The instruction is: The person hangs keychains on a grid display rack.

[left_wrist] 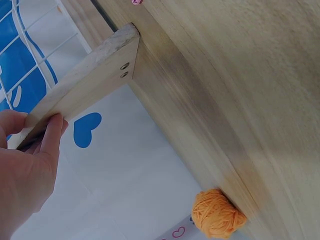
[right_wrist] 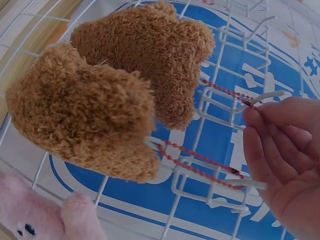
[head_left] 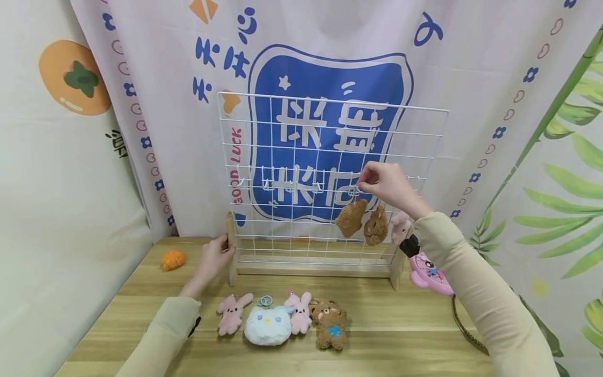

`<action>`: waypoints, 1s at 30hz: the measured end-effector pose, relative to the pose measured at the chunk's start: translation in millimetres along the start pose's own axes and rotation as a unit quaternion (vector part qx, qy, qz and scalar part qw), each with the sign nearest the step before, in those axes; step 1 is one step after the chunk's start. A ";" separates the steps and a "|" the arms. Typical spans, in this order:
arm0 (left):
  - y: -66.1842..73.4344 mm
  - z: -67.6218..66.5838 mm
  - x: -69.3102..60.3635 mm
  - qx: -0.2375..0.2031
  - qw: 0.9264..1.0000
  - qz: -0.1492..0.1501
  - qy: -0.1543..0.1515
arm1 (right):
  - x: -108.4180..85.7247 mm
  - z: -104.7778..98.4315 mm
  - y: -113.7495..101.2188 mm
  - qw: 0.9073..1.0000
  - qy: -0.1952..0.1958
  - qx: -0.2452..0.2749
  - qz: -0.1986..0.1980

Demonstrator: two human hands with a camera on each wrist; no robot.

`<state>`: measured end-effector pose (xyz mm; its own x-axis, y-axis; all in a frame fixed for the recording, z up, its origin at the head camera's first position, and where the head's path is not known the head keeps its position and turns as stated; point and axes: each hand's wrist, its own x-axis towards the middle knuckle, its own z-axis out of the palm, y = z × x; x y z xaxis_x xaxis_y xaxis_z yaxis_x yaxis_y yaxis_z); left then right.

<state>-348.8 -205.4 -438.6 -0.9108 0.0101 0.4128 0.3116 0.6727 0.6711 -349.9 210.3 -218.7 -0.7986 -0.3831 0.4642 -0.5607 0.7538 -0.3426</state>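
Observation:
At the white wire grid rack (head_left: 330,102), my right hand (head_left: 383,180) pinches a red bead chain (right_wrist: 227,91) at the tip of a white hook. From this chain hangs a brown plush charm (head_left: 350,219). Beside it, a second brown plush charm (head_left: 376,228) hangs by its own red chain from the neighbouring hook. A pink plush (head_left: 400,226) is farther right, partly behind the right forearm. My left hand (head_left: 216,259) grips the top of the rack's wooden side post (left_wrist: 90,75), thumb on one side and fingers on the other.
In front of the rack lie two pink rabbit plushes, one at left (head_left: 231,314), a white plush (head_left: 267,325) and a brown bear (head_left: 331,327). An orange yarn ball (head_left: 173,259) sits at left. A pink plastic object (head_left: 430,275) lies at right. Several bare hooks line the grid.

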 end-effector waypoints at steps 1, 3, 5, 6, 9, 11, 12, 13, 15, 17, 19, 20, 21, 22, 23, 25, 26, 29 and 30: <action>0.3 0.4 -0.2 0.001 1.000 0.001 0.001 | 0.5 1.0 0.8 1.000 -0.002 -0.001 0.001; 0.6 1.0 -0.5 0.001 1.000 0.001 0.003 | 0.6 2.6 2.2 1.000 -0.004 -0.005 0.001; 0.9 1.3 -1.0 0.002 1.000 0.003 0.005 | 0.0 3.3 3.7 1.000 -0.002 -0.005 0.000; 0.9 1.4 -0.9 0.001 1.000 0.002 0.006 | -0.7 3.2 4.0 1.000 0.000 -0.005 -0.001; 1.0 1.5 -0.6 0.000 1.000 0.002 0.008 | -4.3 0.1 2.5 1.000 0.012 -0.001 -0.002; 0.9 1.7 -0.4 0.000 1.000 0.003 0.009 | -8.6 -3.7 -0.4 1.000 0.023 0.000 -0.003; 0.8 1.9 -0.4 0.001 1.000 0.004 0.010 | -11.7 -5.7 -1.9 1.000 0.028 0.002 -0.005; 0.7 2.0 -0.4 0.003 1.000 0.005 0.011 | -15.3 -7.6 -3.5 0.999 0.033 0.003 -0.006; 0.1 2.1 -0.4 0.005 1.000 0.006 0.013 | -24.6 -10.7 -7.2 0.999 0.040 0.010 -0.009; 0.1 2.1 -0.4 0.007 1.000 0.008 0.014 | -36.6 -11.2 -10.0 0.999 0.045 0.010 -0.014; 0.0 1.5 -0.4 0.002 1.000 0.006 0.012 | -49.5 -6.7 -12.9 0.999 0.035 0.019 -0.016; -0.4 1.0 -0.6 -0.001 1.000 0.004 0.011 | -55.9 -2.4 -14.7 0.999 0.025 0.021 -0.017; -0.6 0.4 -0.5 -0.002 1.000 0.004 0.009 | -61.9 3.2 -16.4 0.999 0.013 0.027 -0.018; -1.1 -0.1 -0.2 -0.001 1.000 0.004 0.008 | -67.6 11.0 -16.9 0.999 -0.001 0.033 -0.023; -1.3 -0.5 0.0 0.000 1.000 0.004 0.007 | -72.9 20.1 -17.1 0.998 -0.017 0.044 -0.029; -1.2 -1.3 0.2 -0.001 1.000 0.002 0.004 | -83.3 42.6 -16.4 0.996 -0.049 0.061 -0.041; -1.1 -1.3 0.2 -0.001 1.000 0.002 0.003 | -88.5 54.9 -15.3 0.994 -0.066 0.068 -0.047; -0.2 -0.5 -0.4 0.002 1.000 0.002 0.001 | -102.3 93.9 -9.2 0.988 -0.112 0.084 -0.070; -0.1 -0.1 -0.5 0.001 1.000 0.001 -0.001 | -106.2 106.2 -7.6 0.985 -0.128 0.085 -0.072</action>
<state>-348.3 -205.5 -438.9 -0.9107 0.0129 0.4128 0.3129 0.6739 0.6693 -284.0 188.6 -352.1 -0.7245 -0.6186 0.3041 -0.6837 0.5889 -0.4309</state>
